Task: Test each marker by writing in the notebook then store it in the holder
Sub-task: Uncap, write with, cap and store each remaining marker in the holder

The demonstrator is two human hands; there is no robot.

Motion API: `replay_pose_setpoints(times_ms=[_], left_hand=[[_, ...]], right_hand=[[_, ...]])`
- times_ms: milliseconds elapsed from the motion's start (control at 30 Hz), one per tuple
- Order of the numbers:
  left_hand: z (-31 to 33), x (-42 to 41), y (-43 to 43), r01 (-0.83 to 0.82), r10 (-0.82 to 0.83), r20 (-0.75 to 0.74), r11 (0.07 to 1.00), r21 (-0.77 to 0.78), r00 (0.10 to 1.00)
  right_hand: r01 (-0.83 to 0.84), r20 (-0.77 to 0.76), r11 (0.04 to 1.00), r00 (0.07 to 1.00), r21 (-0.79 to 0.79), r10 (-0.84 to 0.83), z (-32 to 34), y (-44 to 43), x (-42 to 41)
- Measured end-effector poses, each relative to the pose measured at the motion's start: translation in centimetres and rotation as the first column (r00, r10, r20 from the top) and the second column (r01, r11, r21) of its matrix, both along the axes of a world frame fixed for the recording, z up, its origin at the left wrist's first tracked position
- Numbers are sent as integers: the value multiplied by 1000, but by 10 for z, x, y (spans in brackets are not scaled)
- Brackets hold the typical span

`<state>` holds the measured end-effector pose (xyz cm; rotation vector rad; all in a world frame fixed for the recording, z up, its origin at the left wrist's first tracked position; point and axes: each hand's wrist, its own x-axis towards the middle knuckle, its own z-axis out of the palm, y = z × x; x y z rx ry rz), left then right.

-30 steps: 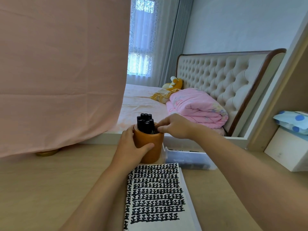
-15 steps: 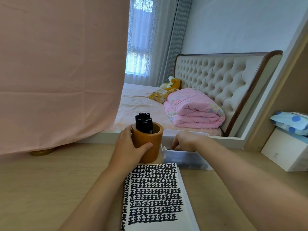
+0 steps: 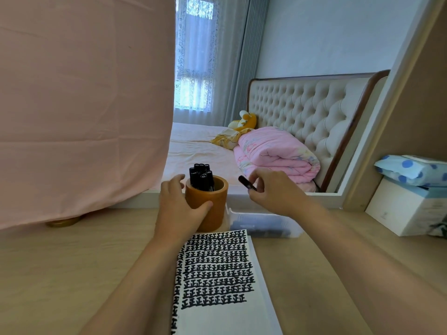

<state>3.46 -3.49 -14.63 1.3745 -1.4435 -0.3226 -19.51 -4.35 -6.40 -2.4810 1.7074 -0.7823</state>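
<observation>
Marker [image 3: 247, 183], black, is pinched in the fingertips of the right grip [image 3: 273, 192], held in the air just right of the holder [image 3: 217, 198]. The left grip [image 3: 178, 205] clasps the holder, which stands on the surface [image 3: 60, 262] just behind the open notebook [image 3: 217, 274] and holds a bunch of black markers [image 3: 200, 177].

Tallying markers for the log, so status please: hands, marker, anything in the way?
Left hand grips the wooden holder. Right hand pinches a black marker, raised right of the holder. Notebook open below; nothing between it and the marker.
</observation>
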Motion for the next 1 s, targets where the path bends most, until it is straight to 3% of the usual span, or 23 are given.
replay_pose_setpoints(times_ms=[133, 233, 400, 533, 667, 833, 1000], left_hand=[[13, -2, 19, -9, 8, -12, 997, -73, 1000], [18, -4, 39, 61, -60, 15, 994, -90, 998], [14, -6, 75, 278, -239, 330, 958, -76, 913], [10, 0, 101, 314, -238, 548, 948, -47, 802], [6, 6, 121, 308, -232, 571, 951, -39, 787], [0, 8, 142, 322, -219, 607, 945, -65, 764], [-15, 10, 152, 306, -183, 638, 948, -87, 748]], right_hand=[[-12, 172, 998, 985, -65, 23, 5, 44, -4], [-4, 260, 1000, 966, -18, 8, -5, 67, -8], [-126, 408, 986, 910, 111, 70, -29, 96, -4], [-172, 468, 970, 881, 169, 75, -43, 114, -1], [-178, 409, 969, 908, 170, 95, -53, 130, 3], [-219, 153, 970, 967, 104, 202, -65, 149, 17], [-248, -21, 968, 968, 27, 249, -76, 149, 23]])
